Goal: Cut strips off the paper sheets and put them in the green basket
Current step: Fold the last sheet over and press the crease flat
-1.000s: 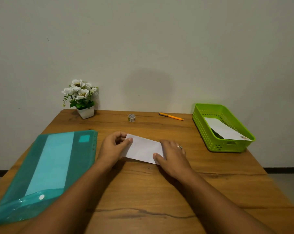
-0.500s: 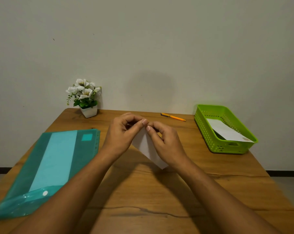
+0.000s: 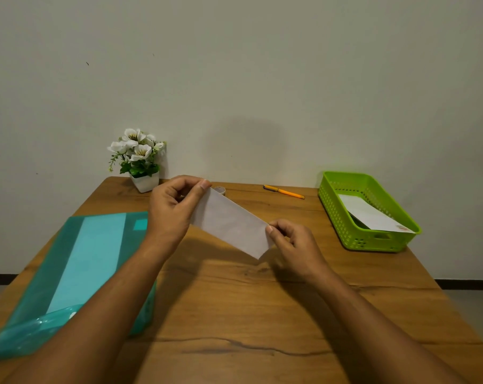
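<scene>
- Paper strip held off the surface: left hand pinches its far end, right hand its near end.
- Pulling harder could tear it crookedly.
- A slack pinch could drop it short of the green basket, well right of the right fingers.

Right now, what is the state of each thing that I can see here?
paper strip, held slanted above the table
left hand, pinches the strip's upper end
right hand, pinches the strip's lower end
green basket, holds one white paper piece
teal folder, lying flat
orange pen, lying flat
flower pot, upright
</scene>
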